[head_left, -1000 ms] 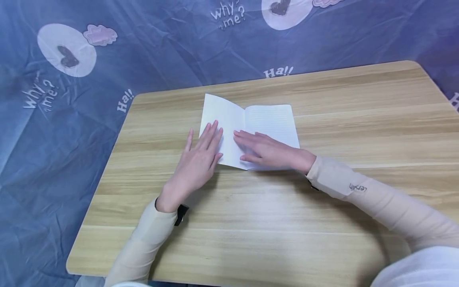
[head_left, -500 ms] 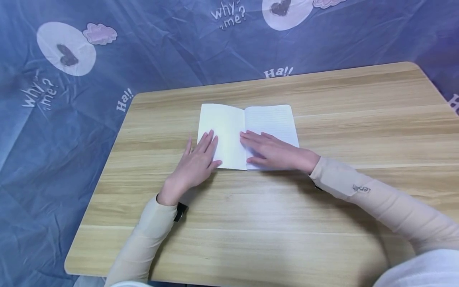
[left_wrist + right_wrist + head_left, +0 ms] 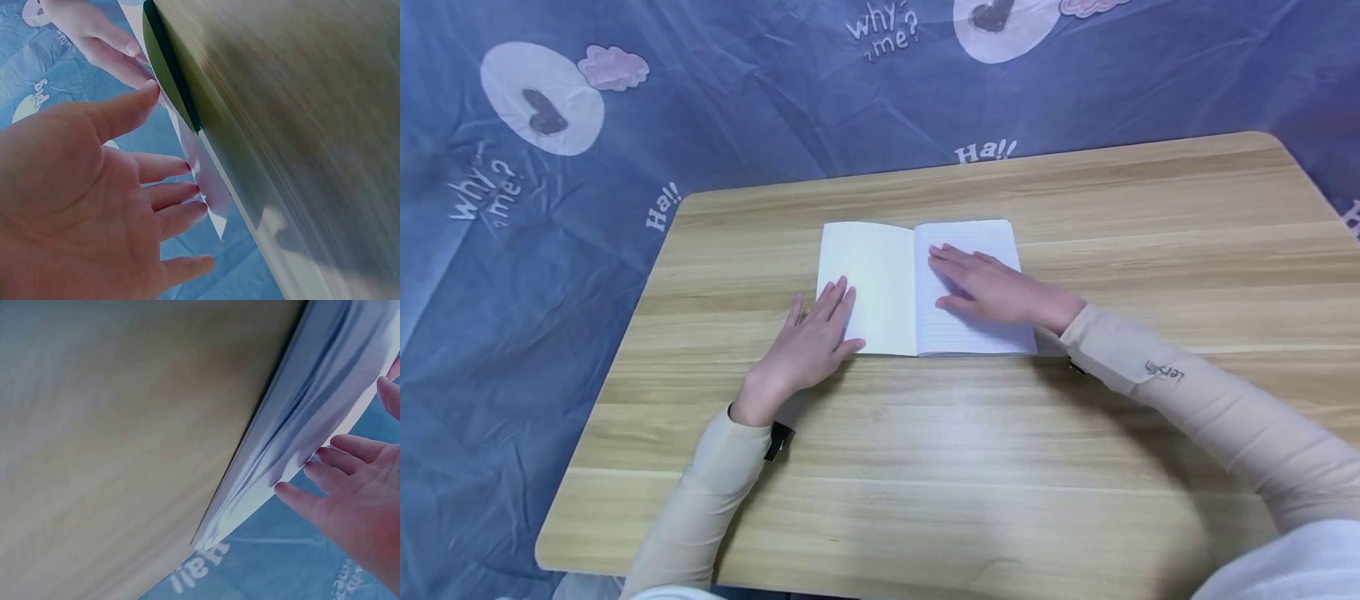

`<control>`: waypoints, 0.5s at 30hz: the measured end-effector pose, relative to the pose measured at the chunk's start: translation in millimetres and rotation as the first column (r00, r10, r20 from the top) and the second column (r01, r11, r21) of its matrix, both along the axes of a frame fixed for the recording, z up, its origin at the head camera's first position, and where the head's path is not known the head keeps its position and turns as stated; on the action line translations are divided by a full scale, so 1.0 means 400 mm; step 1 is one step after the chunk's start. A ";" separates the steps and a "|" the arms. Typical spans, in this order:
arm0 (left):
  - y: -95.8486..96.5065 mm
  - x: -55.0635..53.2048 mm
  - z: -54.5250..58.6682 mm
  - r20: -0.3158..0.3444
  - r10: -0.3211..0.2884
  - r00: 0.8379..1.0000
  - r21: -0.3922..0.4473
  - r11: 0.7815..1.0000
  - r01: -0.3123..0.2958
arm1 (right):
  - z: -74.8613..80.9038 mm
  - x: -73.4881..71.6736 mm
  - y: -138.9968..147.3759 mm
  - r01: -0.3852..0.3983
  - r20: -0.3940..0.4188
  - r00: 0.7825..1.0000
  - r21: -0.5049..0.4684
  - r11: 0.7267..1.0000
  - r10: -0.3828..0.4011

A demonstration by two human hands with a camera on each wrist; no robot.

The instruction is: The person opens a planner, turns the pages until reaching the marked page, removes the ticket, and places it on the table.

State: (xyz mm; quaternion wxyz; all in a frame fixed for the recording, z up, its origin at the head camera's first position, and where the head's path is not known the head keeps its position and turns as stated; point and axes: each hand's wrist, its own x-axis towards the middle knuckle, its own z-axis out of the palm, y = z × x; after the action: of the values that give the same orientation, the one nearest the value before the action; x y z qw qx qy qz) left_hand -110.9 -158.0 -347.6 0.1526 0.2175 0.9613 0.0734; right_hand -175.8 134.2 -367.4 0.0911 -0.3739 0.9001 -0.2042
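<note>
An open notebook [image 3: 887,250] lies on the table, its left page blank and its right page [image 3: 977,333] lined. My left hand [image 3: 808,346] rests its spread fingers on the lower left part of the blank page. In the left wrist view the fingertips of the left hand [image 3: 94,194] touch the page, and a green cover [image 3: 169,69] shows beneath. My right hand [image 3: 988,287] lies with straight fingers over the lined page. The right wrist view has the right hand [image 3: 356,487] with its fingertips at the stack of pages [image 3: 312,406].
The wooden table [image 3: 925,483] reaches out on all sides of the notebook. Behind it and at the left hangs a blue printed cloth [image 3: 760,92]. Long beige sleeves [image 3: 1210,417] cover both forearms.
The raised left page has come down flatter. My right hand has slid from the left page across the fold to the right page. The left hand has shifted slightly down.
</note>
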 end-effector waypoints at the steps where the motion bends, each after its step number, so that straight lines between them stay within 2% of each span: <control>1: 0.000 -0.001 -0.001 0.005 0.002 1.000 0.000 1.000 -0.002 | -0.001 -0.009 0.005 0.008 -0.004 1.000 0.004 1.000 -0.008; 8: -0.001 -0.002 -0.004 0.021 0.008 1.000 0.000 1.000 -0.008 | 0.002 -0.079 0.043 0.067 -0.011 0.998 -0.013 0.998 -0.067; 15: 0.002 -0.001 0.000 0.024 -0.003 1.000 0.012 1.000 0.003 | 0.010 -0.135 0.067 0.127 0.036 0.991 -0.012 0.992 -0.126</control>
State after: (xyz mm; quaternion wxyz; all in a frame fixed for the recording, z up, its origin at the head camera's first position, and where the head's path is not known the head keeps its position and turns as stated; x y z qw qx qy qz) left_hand -111.2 -157.0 -347.6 0.1631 0.2191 0.9585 0.0814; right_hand -229.9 160.9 -363.4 0.0911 -0.3130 0.9187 -0.2228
